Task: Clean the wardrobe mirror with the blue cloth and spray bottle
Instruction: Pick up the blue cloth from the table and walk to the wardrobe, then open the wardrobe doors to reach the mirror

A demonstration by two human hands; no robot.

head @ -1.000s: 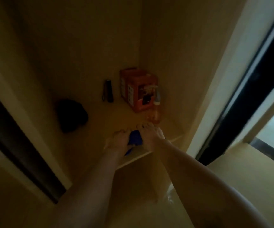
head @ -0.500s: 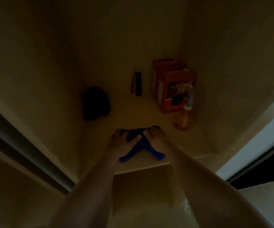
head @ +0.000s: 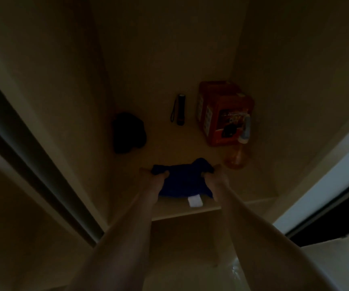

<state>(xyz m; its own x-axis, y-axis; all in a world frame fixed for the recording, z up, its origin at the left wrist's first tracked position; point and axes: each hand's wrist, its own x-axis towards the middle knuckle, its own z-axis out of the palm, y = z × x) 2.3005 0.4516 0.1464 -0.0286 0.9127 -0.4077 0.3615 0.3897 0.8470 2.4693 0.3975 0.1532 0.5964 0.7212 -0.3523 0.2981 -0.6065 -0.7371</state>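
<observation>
From the head view, dim and looking down into an open wardrobe, both arms reach onto a shelf (head: 243,204). The left hand (head: 154,175) pinches the far left corner of the blue cloth (head: 184,181) and the right hand (head: 215,175) pinches the far right corner, fingers curled over the cloth's far edge. Held at two corners like this, the cloth is stretched out flat between them, which looks like a way to spread it or fold it squarely; which of the two, the picture does not settle. The cloth lies near the front edge of the shelf, and a white tag (head: 195,201) at its near side sticks out towards that edge.

The spray bottle (head: 239,152), orange-tinted with a pale head, stands just beyond the right hand towards the shelf's right side, untouched and upright, within easy reach of that hand. Behind it, at the back right corner, sits an orange box (head: 217,116), the bottle's head overlapping its front. A small black torch (head: 180,110) lies near the back edge, and a dark bundle (head: 127,133) rests towards the left side. No mirror shows clearly here; a dark sliding door frame (head: 33,156) runs along the left.
</observation>
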